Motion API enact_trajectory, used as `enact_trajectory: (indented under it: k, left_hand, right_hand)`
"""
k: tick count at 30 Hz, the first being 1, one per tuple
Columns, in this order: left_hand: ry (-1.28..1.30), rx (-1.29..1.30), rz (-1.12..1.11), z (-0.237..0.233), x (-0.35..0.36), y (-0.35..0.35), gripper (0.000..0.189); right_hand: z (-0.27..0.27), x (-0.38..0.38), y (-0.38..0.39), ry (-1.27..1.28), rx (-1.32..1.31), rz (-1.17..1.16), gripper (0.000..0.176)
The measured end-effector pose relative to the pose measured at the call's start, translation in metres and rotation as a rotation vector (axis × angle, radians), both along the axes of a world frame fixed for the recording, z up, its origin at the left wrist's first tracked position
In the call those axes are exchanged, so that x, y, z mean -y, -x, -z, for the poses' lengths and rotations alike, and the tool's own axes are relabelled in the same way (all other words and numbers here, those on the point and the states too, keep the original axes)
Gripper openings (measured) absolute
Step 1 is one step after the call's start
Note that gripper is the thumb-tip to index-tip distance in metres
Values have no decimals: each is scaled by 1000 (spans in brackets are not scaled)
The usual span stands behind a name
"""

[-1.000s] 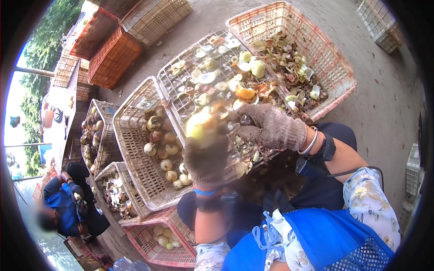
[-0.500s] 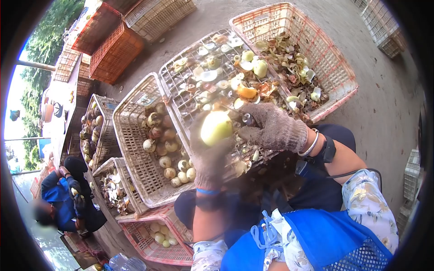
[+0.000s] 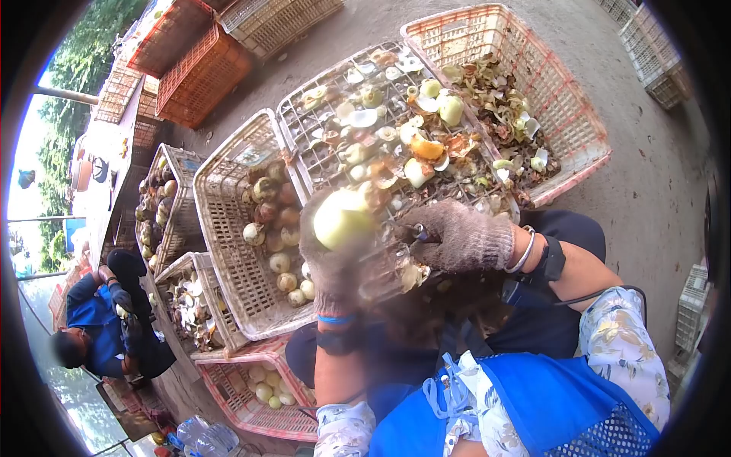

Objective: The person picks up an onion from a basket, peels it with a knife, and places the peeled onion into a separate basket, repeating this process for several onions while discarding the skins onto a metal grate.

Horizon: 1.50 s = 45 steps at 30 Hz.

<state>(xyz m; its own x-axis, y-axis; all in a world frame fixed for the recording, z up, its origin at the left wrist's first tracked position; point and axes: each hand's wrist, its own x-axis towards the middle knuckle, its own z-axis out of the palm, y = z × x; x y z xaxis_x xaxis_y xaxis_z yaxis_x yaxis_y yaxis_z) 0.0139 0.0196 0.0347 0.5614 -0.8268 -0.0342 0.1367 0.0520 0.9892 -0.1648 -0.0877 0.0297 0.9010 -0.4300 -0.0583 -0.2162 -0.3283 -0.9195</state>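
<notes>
My left hand, in a brown knit glove and blurred, is closed around a pale, peeled onion. To its right my gloved right hand grips a small knife by its dark handle; the blade is hardly visible. Both hands are above the near edge of a wire grid strewn with onion skins and cut pieces. A whole peeled onion lies on the grid's far part. Left of my left hand, unpeeled onions fill part of a plastic crate.
A crate of onion scraps stands at the far right. Peeled onions sit in a red-and-white crate at lower left. Another person sits at the left, holding something pale. Orange crates are stacked behind.
My left hand has moved slightly left with the onion, away from the knife. A cut pale onion piece now shows on the grid where my hands were.
</notes>
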Motion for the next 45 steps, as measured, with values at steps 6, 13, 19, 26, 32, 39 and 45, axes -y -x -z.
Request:
enact_trajectory:
  k: [6, 13, 19, 26, 32, 39, 45]
  left_hand:
    - [-73, 261, 15, 59, -5, -2, 56]
    - [-68, 271, -188, 78, 10, 17, 50]
    - [42, -95, -161, 30, 26, 25, 42]
    - [174, -840, -196, 29, 27, 9, 60]
    - [163, -977, -62, 33, 20, 17, 56]
    - [-33, -1076, -132, 89, -9, -13, 48]
    - [6, -1149, -195, 63, -6, -3, 52]
  right_hand:
    - [8, -21, -9, -160, -72, 57, 27]
    - [11, -25, -8, -330, -138, 149, 34]
    - [11, -27, 9, -82, -280, 134, 37]
    - [9, -16, 24, 200, -188, 200, 41]
    - [9, -3, 15, 621, -143, 176, 46]
    - [1, -2, 12, 729, -154, 84, 44]
    - [4, -1, 11, 850, -128, 78, 48]
